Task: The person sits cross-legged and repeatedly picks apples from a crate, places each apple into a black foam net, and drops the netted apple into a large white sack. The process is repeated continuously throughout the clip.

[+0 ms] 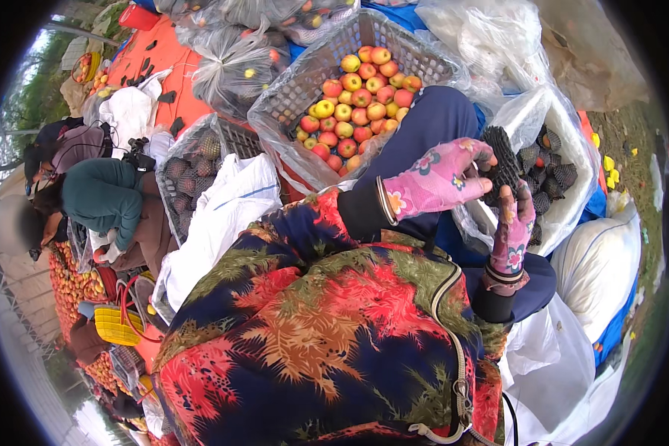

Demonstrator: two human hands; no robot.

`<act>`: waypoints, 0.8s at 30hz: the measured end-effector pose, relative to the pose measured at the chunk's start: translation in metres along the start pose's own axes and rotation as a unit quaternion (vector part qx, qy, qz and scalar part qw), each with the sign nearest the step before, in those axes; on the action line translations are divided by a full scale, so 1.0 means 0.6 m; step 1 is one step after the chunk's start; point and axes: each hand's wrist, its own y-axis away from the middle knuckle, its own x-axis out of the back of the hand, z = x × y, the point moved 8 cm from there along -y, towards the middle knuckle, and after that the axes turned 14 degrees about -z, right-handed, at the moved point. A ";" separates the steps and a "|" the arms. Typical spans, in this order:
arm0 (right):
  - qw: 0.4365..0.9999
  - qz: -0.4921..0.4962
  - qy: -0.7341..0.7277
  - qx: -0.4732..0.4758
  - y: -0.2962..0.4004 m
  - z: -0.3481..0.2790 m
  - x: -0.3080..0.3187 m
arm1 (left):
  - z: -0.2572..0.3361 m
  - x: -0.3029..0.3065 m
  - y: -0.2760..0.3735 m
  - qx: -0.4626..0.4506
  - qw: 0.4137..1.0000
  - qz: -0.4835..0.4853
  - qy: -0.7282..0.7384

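Black foam netting (500, 159), bunched up, is held between my two hands. Its upper end is in the fingers of my left hand (449, 175), in a pink flowered fingerless glove. My right hand (513, 228), gloved alike, pinches the lower end. Whether a fruit is inside the netting cannot be told. Just beyond my hands stands a white foam box (577, 220) lined with clear plastic, with several fruits in black netting (563, 175) in it. Bare red and yellow apples (361, 97) fill part of a plastic-lined crate (279, 92) in front of me.
A second crate (234, 136) of netted fruit stands at the left beside a white woven sack (223, 206). Tied clear bags (237, 69) of fruit lie beyond it. Co-workers (106, 189) sit at the far left, near a yellow basket (117, 325). A full white sack (599, 267) stands at the right.
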 end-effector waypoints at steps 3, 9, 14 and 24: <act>0.987 -0.145 0.069 -0.008 -0.035 -0.011 -0.039 | 0.051 0.006 0.029 -0.064 0.978 0.030 -0.195; 0.968 -0.238 0.084 -0.009 -0.071 -0.052 -0.139 | 0.090 0.073 0.078 -0.084 0.963 0.126 -0.225; 0.973 -0.225 0.042 0.024 -0.077 -0.034 -0.142 | 0.057 0.110 0.076 -0.040 0.979 0.190 -0.062; 0.975 -0.218 0.025 -0.033 -0.095 -0.007 -0.107 | 0.019 0.097 0.052 -0.109 0.973 0.199 0.048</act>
